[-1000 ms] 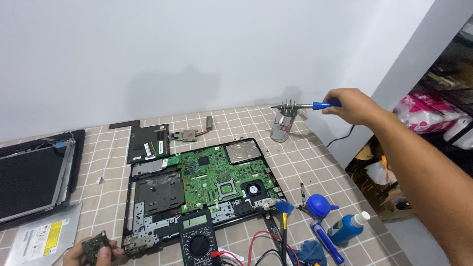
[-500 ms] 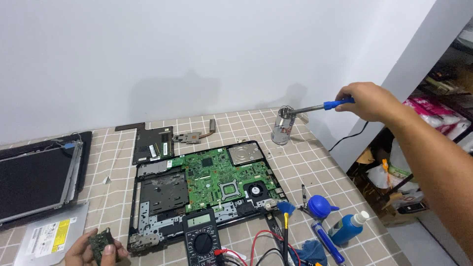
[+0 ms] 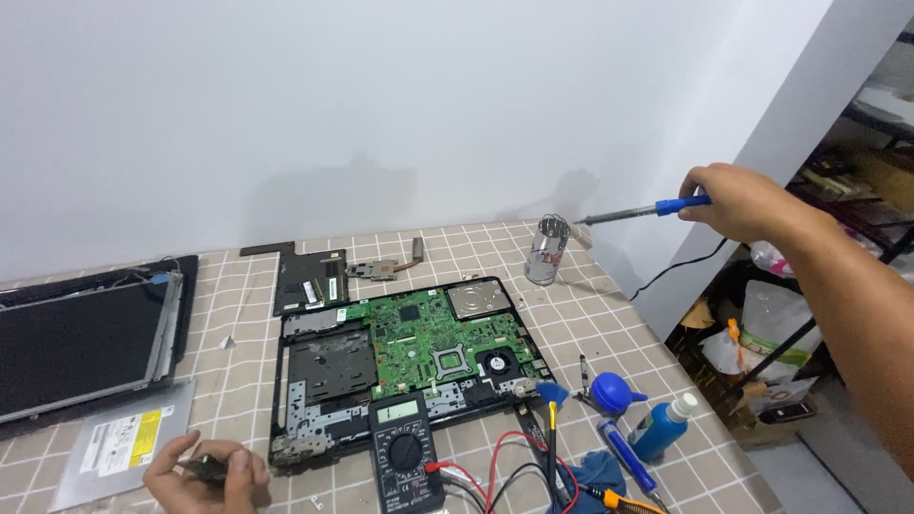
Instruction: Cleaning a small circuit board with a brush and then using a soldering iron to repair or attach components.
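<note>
Right hand point(image 3: 738, 200) raised at the far right, fingers closed around the blue handle of a soldering iron point(image 3: 640, 211). Iron held almost level, metal tip pointing left and ending just beside the top of a small metal stand point(image 3: 546, 249) with a coiled wire holder, standing on the tiled table point(image 3: 609, 305) near the far right corner. Cannot tell if the tip touches the coil. Black cord hanging down from the handle past the table edge.

Left hand point(image 3: 202, 469) low at the near left, fingers curled and pinching a small dark circuit board point(image 3: 204, 465), resting on the table just right of a flat silver optical drive point(image 3: 122, 445).

Between the two hands, in the middle of the table, an opened laptop base point(image 3: 328, 376) with a green motherboard point(image 3: 428, 338) exposed. Black multimeter point(image 3: 406, 447) lying at the near edge of the base, red and black leads running to the right. Further right, a blue air blower point(image 3: 614, 392) and a blue bottle with white cap point(image 3: 662, 426), near each other. At the far left, a laptop screen panel point(image 3: 81, 338) lying flat. Behind the base, a black cover plate point(image 3: 309, 279).
</note>
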